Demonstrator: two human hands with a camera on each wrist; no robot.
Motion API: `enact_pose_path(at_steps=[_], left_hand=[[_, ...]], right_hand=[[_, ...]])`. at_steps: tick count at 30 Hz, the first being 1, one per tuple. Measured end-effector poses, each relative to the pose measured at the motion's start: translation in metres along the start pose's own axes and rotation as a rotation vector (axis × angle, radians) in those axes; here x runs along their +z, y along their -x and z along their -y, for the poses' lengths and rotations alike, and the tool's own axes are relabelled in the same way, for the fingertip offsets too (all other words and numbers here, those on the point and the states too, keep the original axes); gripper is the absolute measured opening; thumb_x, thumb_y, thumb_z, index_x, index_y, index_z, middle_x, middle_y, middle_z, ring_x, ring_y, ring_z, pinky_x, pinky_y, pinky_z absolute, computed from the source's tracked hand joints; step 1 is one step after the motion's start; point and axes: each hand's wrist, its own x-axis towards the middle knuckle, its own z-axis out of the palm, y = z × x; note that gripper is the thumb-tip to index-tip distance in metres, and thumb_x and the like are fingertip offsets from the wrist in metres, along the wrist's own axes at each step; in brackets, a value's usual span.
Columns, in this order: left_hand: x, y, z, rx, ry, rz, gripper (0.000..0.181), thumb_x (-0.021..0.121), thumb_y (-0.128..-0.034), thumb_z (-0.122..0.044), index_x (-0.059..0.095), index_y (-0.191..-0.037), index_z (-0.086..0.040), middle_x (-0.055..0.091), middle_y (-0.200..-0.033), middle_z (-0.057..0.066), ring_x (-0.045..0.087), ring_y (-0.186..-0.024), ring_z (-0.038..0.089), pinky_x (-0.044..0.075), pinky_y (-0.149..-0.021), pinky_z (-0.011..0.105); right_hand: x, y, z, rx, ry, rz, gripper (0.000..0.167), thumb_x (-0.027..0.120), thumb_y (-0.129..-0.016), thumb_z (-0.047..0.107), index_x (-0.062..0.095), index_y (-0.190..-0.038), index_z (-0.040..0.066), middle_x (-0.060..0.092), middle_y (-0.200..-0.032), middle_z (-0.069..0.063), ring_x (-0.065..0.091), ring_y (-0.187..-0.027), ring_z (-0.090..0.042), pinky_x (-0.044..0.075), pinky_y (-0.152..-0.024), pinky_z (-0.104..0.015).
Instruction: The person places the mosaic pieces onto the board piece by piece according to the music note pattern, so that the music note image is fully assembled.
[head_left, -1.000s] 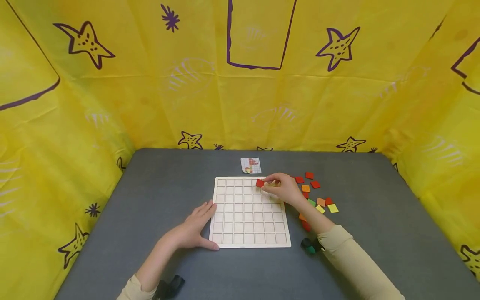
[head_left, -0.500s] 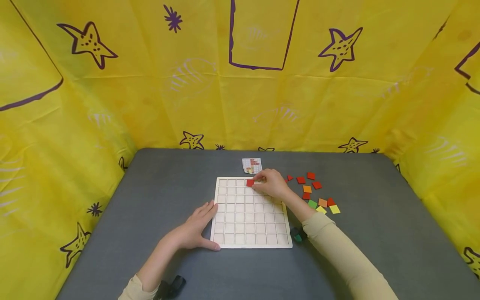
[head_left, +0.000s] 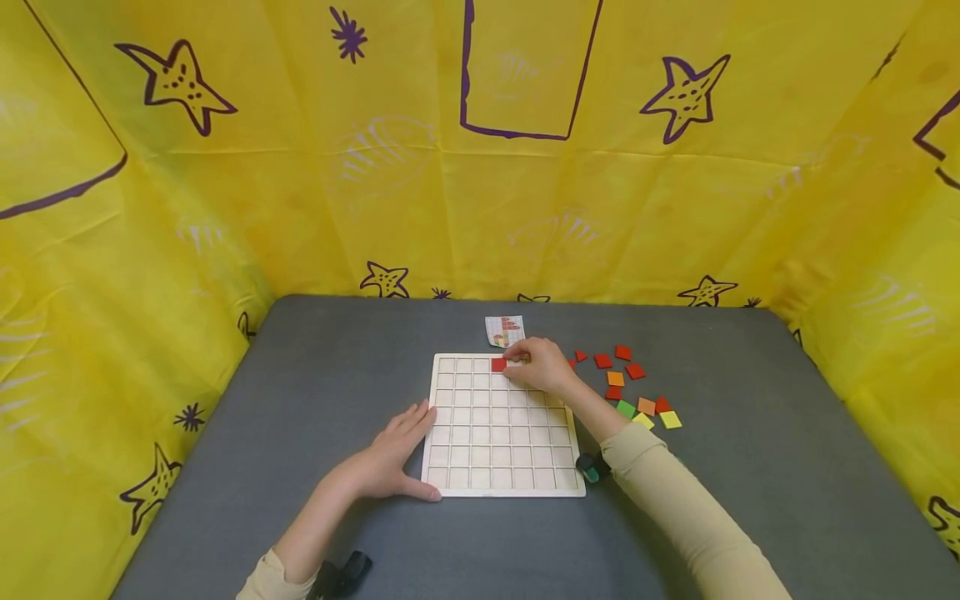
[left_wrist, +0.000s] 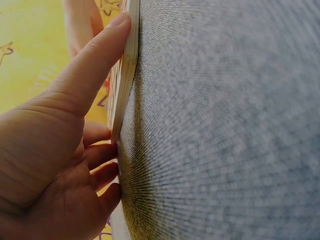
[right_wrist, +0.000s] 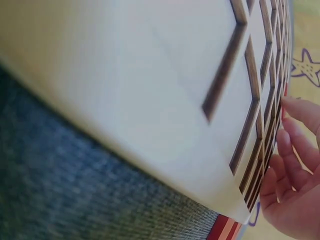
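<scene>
Across 12 o'clock and down both flanks hangs a creased yellow fabric drape [head_left: 300, 208] printed with dark starfish, walling in the workspace. Below it spreads a dark grey bench [head_left: 337, 358] with rounded far corners and a top that looks finely woven up close. On it lies a square, pale wooden grid board [head_left: 500, 436], which could slide or twist if its bracing slackens or a push comes sideways. Past its 4 o'clock corner runs a beige cloth sleeve [head_left: 682, 508]; a low swing of that arm might nudge the rim.

At 8 to 9 o'clock the left hand [head_left: 395, 448] touches the rim, fingers extended, not wrapped around it. The right hand [head_left: 546, 365] is over 1 o'clock, thumb and fingertips closed in a pinch. Near its knuckles, beyond 12 o'clock, a small white paper card [head_left: 504, 330] with a coloured pattern could be brushed askew.

Caught in that pinch, a flat red square tile [head_left: 498, 365] is at the far row's middle cell; whether it is seated I cannot tell, and a skewed release could leave it riding a divider. Loose coloured tiles [head_left: 616, 379] at 2 to 3 o'clock risk scattering under the returning forearm.
</scene>
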Motion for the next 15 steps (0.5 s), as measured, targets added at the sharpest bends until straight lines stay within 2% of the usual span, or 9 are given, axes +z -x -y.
enact_pose_path(at_steps=[7, 15], left_hand=[[0.001, -0.001, 0.001, 0.01, -0.001, -0.001, 0.119, 0.085, -0.0684, -0.052, 0.02, -0.154, 0.0, 0.013, -0.161, 0.019, 0.009, -0.146, 0.04, 0.018, -0.111, 0.06], [0.001, -0.001, 0.0, 0.003, 0.001, 0.003, 0.118, 0.085, -0.0691, -0.051, 0.02, -0.154, -0.001, 0.012, -0.161, 0.018, 0.009, -0.147, 0.039, 0.018, -0.111, 0.06]], right_hand=[[-0.009, 0.009, 0.0, 0.051, -0.084, -0.013, 0.025, 0.076, -0.086, 0.024, 0.074, -0.108, 0.013, 0.068, -0.102, -0.002, 0.056, -0.094, -0.023, 0.046, -0.082, -0.039], [-0.045, 0.025, -0.019, 0.135, -0.152, -0.118, 0.026, 0.073, -0.089, 0.028, 0.073, -0.11, 0.014, 0.068, -0.102, -0.004, 0.058, -0.085, -0.023, 0.046, -0.07, -0.035]])
